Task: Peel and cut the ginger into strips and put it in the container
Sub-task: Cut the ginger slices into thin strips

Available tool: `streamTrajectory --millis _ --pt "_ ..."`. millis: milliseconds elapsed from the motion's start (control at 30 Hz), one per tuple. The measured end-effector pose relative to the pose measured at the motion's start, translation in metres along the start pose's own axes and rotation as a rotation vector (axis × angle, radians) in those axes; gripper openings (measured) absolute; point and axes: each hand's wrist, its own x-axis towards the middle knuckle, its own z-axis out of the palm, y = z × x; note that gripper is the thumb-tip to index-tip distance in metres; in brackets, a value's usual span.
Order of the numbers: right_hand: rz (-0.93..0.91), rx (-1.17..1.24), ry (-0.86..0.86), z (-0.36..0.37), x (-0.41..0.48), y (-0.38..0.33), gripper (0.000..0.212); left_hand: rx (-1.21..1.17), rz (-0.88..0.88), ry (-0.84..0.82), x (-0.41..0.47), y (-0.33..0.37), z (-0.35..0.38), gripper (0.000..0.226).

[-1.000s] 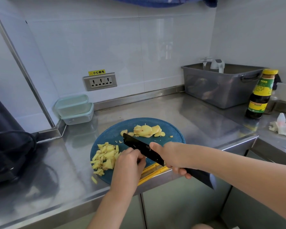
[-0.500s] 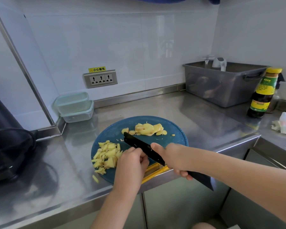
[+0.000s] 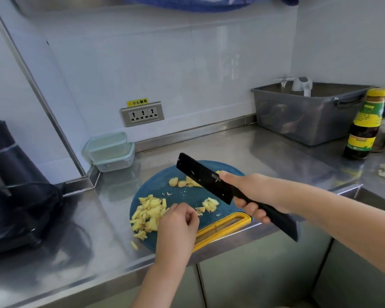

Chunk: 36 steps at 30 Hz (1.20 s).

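Right hand [image 3: 251, 194] grips the knife [image 3: 205, 176] above the blue board [image 3: 160, 187], left hand [image 3: 178, 223] curls beside the ginger strips [image 3: 148, 212] on it — pinching anything, I cannot tell — best keep it tucked and feed the uncut slices [image 3: 182, 182] squarely under.

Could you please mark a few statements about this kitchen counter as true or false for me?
1. The right hand grips a black knife held above the blue cutting board. True.
2. The cut ginger strips are already inside the stacked containers. False: they lie on the board beside the left hand.
3. Uncut ginger slices lie on the board's far side. True.
4. The sauce bottle stands on the cutting board. False: it stands on the counter near the grey tub.
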Motion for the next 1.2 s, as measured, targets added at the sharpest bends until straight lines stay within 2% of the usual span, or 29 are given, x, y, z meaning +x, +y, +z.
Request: streamTrajectory --millis 233,333,433,533,633,767,867,967,1000,1067,1200 --pt "0.009 -0.104 0.018 -0.012 0.008 0.014 0.065 -0.057 -0.051 0.004 0.007 0.005 -0.002 0.014" --pt "0.012 -0.089 0.037 -0.015 0.009 0.017 0.065 0.006 0.066 -0.073 0.012 0.012 0.001 0.029" --pt "-0.005 -0.034 0.067 -0.021 0.009 0.018 0.065 0.002 0.209 -0.221 0.021 0.021 0.009 0.036" --pt "-0.022 -0.001 0.068 -0.028 0.006 0.020 0.064 0.051 0.323 -0.322 0.029 0.023 0.012 0.033" --pt "-0.012 -0.020 0.085 -0.033 0.004 0.024 0.065 0.086 0.375 -0.309 0.036 0.011 0.000 0.027" --pt "-0.007 -0.096 0.130 -0.032 0.003 0.024 0.065 0.236 0.333 -0.274 0.038 -0.025 -0.025 0.015" --pt "-0.085 -0.322 0.200 -0.021 0.007 0.016 0.065 0.193 0.228 -0.202 0.034 -0.037 -0.046 0.018" --pt "-0.287 -0.809 0.330 -0.009 0.010 0.009 0.065 0.149 0.114 -0.006 0.034 -0.029 -0.064 0.036" --pt "-0.347 -0.979 0.383 -0.005 0.010 0.007 0.064 0.155 0.108 0.008 0.034 -0.024 -0.068 0.042" --pt "-0.454 -1.224 0.459 0.001 0.008 0.002 0.053 0.204 0.159 -0.091 0.030 -0.011 -0.074 0.058" --pt "-0.595 -1.450 0.473 0.010 0.001 -0.007 0.030 0.339 0.264 -0.320 0.019 0.018 -0.067 0.080"
